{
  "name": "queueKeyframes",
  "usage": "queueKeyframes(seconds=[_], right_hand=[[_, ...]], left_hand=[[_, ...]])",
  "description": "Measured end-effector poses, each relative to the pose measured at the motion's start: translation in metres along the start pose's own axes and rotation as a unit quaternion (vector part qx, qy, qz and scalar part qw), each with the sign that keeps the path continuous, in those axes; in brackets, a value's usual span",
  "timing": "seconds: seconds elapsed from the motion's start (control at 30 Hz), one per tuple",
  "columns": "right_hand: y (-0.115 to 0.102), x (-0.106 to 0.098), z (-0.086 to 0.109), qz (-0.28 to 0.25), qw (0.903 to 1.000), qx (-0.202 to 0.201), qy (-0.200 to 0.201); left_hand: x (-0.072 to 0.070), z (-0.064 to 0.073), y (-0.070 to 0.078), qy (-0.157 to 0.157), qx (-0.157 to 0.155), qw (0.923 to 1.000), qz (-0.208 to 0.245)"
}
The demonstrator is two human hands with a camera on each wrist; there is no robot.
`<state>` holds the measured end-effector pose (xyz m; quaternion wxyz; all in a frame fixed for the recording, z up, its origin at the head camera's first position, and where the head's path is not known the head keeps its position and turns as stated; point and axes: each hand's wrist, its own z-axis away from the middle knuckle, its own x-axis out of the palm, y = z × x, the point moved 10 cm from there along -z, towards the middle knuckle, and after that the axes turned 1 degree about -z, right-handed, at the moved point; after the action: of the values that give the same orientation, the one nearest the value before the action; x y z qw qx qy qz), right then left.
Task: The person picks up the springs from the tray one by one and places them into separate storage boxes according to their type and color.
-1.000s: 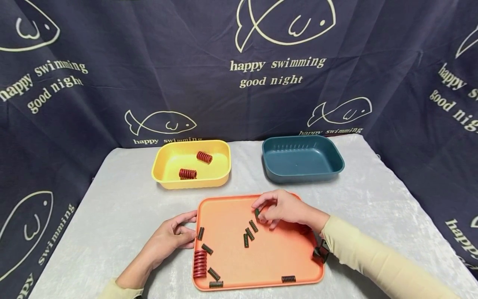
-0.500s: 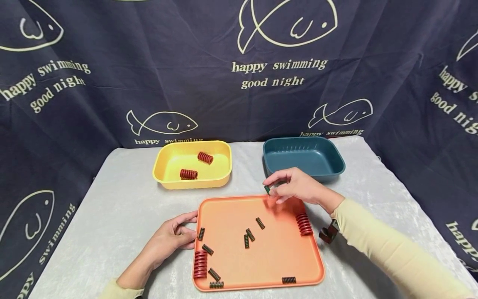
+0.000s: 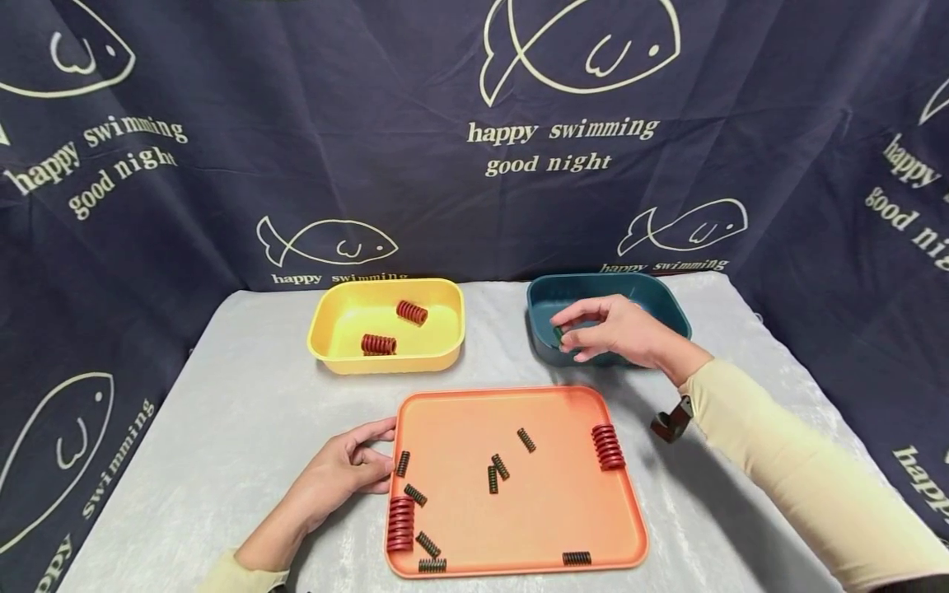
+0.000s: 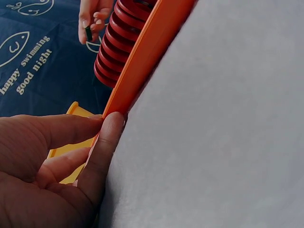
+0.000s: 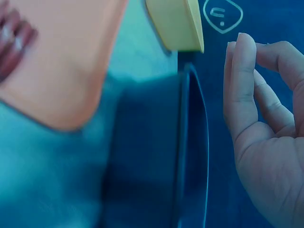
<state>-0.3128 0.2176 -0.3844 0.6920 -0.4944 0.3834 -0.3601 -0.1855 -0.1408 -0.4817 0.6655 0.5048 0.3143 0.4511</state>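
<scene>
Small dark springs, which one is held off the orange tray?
The small green spring pinched by the right hand; the other visible small springs all lie on the orange tray.

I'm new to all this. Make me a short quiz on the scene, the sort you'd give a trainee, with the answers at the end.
1. How many red springs lie in the yellow bin?

2. True or false: the left-hand grip is holding the yellow bin.

3. What is the right-hand grip pinching?
A) a red spring
B) a small green item
C) nothing

Key:
1. Two.
2. False; it holds the edge of the orange tray.
3. B.
</scene>
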Motion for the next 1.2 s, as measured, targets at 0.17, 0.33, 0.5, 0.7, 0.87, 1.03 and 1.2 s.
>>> queueKeyframes(seconds=[0.17,0.33,0.5,0.7,0.87,1.03,1.2], right_hand=[[-0.001,-0.02,-0.006,0.006,0.9997,0.004,0.025],[0.001,-0.036,-0.013,0.009,0.9993,0.005,0.037],[0.007,-0.052,-0.021,0.009,0.9989,0.013,0.044],[0.017,-0.069,-0.031,0.02,0.998,0.027,0.053],[0.03,-0.074,-0.036,0.039,0.9971,0.041,0.052],[0.041,-0.076,-0.039,0.058,0.9949,0.059,0.058],[0.05,-0.075,-0.042,0.071,0.9928,0.074,0.063]], left_hand=[[0.001,0.001,0.002,-0.002,0.002,1.0,-0.001],[0.001,0.001,0.002,-0.004,0.003,1.0,-0.004],[0.001,0.0,0.002,-0.005,0.006,1.0,-0.006],[0.0,0.0,0.002,-0.002,0.01,0.9999,-0.01],[0.001,-0.001,0.001,-0.004,0.013,0.9999,-0.001],[0.0,-0.001,0.001,-0.003,0.009,0.9999,-0.001],[0.0,-0.001,0.001,-0.003,0.007,1.0,-0.001]])
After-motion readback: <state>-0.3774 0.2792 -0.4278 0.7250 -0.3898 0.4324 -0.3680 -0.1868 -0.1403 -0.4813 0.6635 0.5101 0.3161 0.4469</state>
